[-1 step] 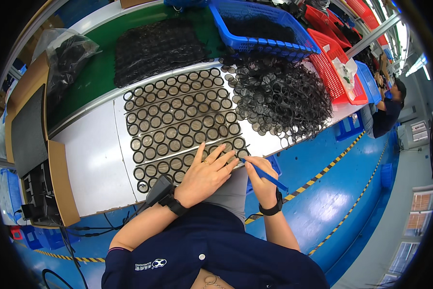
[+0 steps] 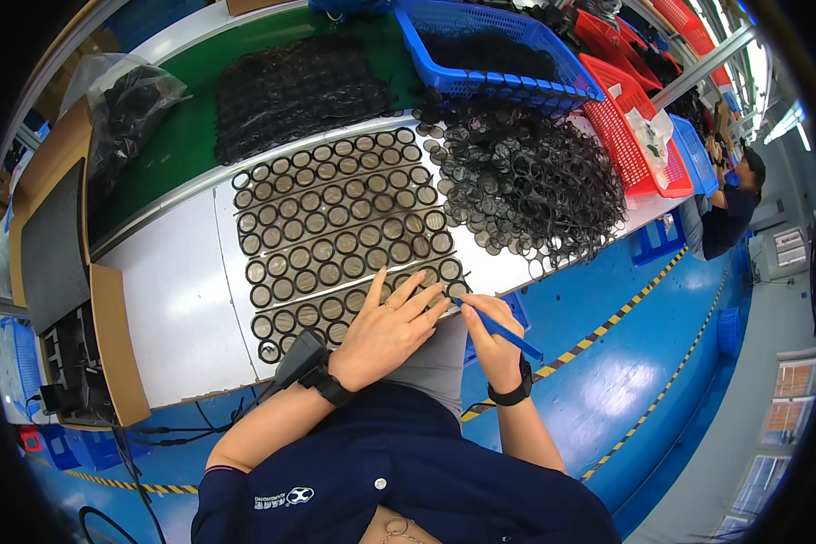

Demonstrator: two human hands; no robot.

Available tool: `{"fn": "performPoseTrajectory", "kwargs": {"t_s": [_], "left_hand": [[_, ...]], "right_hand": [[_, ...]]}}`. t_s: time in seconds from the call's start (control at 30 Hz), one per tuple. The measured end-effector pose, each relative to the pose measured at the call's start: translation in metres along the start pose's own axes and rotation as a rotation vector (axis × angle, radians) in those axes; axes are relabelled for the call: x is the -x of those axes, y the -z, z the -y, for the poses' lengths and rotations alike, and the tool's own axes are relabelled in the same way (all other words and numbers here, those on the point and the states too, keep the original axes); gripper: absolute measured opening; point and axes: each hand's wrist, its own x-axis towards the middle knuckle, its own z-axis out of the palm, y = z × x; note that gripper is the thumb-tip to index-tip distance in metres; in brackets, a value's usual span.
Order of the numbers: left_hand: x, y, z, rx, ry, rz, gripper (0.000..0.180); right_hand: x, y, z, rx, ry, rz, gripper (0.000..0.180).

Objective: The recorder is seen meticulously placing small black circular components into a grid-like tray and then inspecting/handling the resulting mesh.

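My left hand (image 2: 385,326) lies flat with its fingers spread over the near right part of a sheet array of black rings (image 2: 344,243). Each ring frames a greyish-brown disc, and they run in rows across the white table (image 2: 176,308). In my right hand (image 2: 494,340), pinched between thumb and fingers, is a slim blue pen-like tool (image 2: 512,338). Its tip meets the near right corner of the array, by the last ring. My left palm and fingers hide several rings. What kind of tool it is cannot be made out.
Right of the array lies a heap of loose black rings (image 2: 526,177). Behind it stand a blue basket (image 2: 498,86) and a red basket (image 2: 635,136). A black ring stack (image 2: 303,91) rests on the green surface. An open carton (image 2: 117,344) stands left; a person (image 2: 730,213) sits far right.
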Motion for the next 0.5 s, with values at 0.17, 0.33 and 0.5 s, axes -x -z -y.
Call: {"fn": "performPoseTrajectory", "kwargs": {"t_s": [0.17, 0.33, 0.5], "left_hand": [[0.0010, 0.0001, -0.0003, -0.012, -0.008, -0.008, 0.046], [0.0009, -0.0009, 0.0002, -0.012, -0.009, -0.017, 0.045], [-0.0018, 0.0011, -0.0006, -0.008, -0.006, -0.007, 0.045]], "right_hand": [[0.0004, 0.0000, -0.0006, -0.003, 0.009, 0.010, 0.015], [-0.0002, -0.0010, 0.0019, -0.009, -0.004, 0.009, 0.016], [0.0001, -0.0009, 0.0012, -0.018, -0.031, 0.008, 0.016]]}}
